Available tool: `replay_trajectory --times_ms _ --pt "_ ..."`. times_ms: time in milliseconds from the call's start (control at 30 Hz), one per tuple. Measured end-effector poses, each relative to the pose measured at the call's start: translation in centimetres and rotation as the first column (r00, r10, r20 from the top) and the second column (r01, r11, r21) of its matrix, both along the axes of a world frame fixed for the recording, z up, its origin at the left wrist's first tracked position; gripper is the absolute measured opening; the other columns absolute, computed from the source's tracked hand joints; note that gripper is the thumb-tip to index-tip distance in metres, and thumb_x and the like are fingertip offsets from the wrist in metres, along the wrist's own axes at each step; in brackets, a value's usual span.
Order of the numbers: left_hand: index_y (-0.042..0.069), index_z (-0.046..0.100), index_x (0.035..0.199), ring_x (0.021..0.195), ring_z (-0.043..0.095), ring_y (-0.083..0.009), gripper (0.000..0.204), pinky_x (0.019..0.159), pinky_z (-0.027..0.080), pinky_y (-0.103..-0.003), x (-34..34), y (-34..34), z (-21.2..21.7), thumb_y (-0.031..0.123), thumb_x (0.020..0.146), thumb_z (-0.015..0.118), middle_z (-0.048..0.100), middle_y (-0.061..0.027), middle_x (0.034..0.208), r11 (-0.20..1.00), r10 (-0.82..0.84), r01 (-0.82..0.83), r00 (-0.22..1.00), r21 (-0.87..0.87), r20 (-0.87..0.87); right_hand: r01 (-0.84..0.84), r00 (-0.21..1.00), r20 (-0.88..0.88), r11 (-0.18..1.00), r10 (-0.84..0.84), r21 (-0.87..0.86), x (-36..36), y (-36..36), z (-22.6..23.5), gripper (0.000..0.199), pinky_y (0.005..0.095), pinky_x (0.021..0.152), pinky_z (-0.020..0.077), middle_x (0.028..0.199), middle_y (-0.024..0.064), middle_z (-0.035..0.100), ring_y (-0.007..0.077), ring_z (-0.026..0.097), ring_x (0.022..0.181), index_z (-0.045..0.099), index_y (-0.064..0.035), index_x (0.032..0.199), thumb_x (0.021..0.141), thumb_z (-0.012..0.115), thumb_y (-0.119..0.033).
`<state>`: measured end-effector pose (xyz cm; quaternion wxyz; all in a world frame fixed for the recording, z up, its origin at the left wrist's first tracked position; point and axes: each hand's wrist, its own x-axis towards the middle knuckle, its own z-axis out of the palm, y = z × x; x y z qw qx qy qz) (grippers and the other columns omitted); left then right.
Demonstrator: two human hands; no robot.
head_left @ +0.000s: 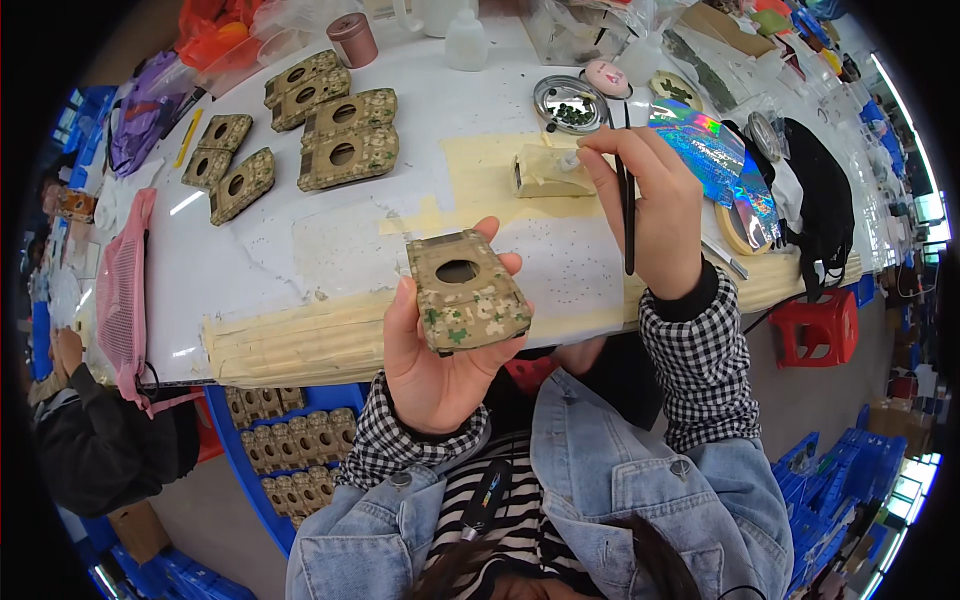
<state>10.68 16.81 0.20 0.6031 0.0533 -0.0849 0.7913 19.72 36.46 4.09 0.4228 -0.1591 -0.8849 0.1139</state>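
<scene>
The left hand (440, 390) cradles the camouflage shell (450, 305) from below, its thumb along the near-left edge and fingertips showing past the far and right edges, so the top face with its round opening lies uncovered, tilted up toward the person. That grip looks sound: light pressure on the rims should hold the piece steady while leaving the patterned face unsmeared. The right hand (655, 195), ahead and to the right of the left one, has a slim black tool (629, 225) lodged upright among its fingers, while thumb and forefinger close in at the small pale nozzle (570, 160) on the taped block (530, 182); whether they actually pinch it, I cannot tell. Since one hand seems to be managing two things, it is worth seating the tool firmly against the palm so that it cannot swing into the block, and touching the nozzle gently so the block does not slide. Carrying the shell well short of the nozzle seems wise, as a stray dab could mark it. The dish (537, 100) of tiny dark pieces sits just beyond the right fingertips, so a low, careful wrist would avoid knocking it.
</scene>
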Motion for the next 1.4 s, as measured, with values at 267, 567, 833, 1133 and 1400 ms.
replay_trajectory --times_ms 267,567,833,1133,1400 --pt "0.001 0.000 0.142 0.116 0.046 -0.0414 0.073 0.095 0.046 -0.047 -0.4 0.0 -0.4 0.041 0.094 0.039 0.027 -0.0247 0.138 1.000 0.024 -0.024 0.999 0.008 -0.029 -0.048 0.999 -0.009 0.955 0.048 -0.294 3.9 -1.1 1.0 0.037 0.0288 0.073 0.0470 0.086 0.0137 0.064 0.0246 0.063 0.079 0.049 0.0016 0.113 0.082 0.065 -0.010" --pt "0.002 0.002 0.142 0.115 0.046 -0.0431 0.070 0.096 0.046 -0.047 0.1 0.5 -0.5 0.040 0.095 0.037 0.009 -0.0262 0.145 1.000 0.022 -0.023 0.998 -0.020 -0.051 -0.206 0.974 -0.119 0.538 0.192 -0.817 7.4 -3.0 -1.9 0.014 0.0224 0.075 0.0454 0.091 0.0084 0.065 0.0114 0.059 0.083 0.062 0.0029 0.097 0.088 0.059 -0.007" --pt "0.002 0.006 0.142 0.117 0.045 -0.0426 0.068 0.095 0.046 -0.047 0.2 0.5 -0.1 0.040 0.095 0.037 0.009 -0.0228 0.146 0.999 0.029 -0.031 0.998 -0.040 -0.047 -0.184 0.979 -0.091 0.597 0.183 -0.781 7.0 -2.9 -3.6 0.016 0.0230 0.068 0.0433 0.085 0.0070 0.060 0.0114 0.055 0.077 0.063 0.0032 0.093 0.090 0.055 -0.010" --pt "0.003 0.005 0.142 0.116 0.047 -0.0419 0.070 0.094 0.047 -0.048 0.0 0.6 -0.7 0.040 0.094 0.039 0.009 -0.0217 0.146 0.998 0.024 -0.028 0.997 -0.055 -0.075 -0.169 0.983 -0.092 0.609 0.157 -0.775 6.7 -3.0 -3.8 0.014 0.0243 0.066 0.0438 0.084 0.0089 0.059 0.0142 0.056 0.076 0.065 0.0029 0.091 0.088 0.058 -0.009" --pt "0.003 0.004 0.142 0.114 0.048 -0.0414 0.071 0.094 0.048 -0.047 0.0 0.5 -0.7 0.041 0.094 0.039 0.011 -0.0212 0.146 0.999 0.024 -0.028 0.996 -0.045 -0.082 -0.175 0.982 -0.090 0.603 0.168 -0.778 6.7 -3.1 -3.8 0.014 0.0246 0.066 0.0437 0.083 0.0090 0.060 0.0143 0.056 0.076 0.066 0.0025 0.090 0.088 0.058 -0.009"
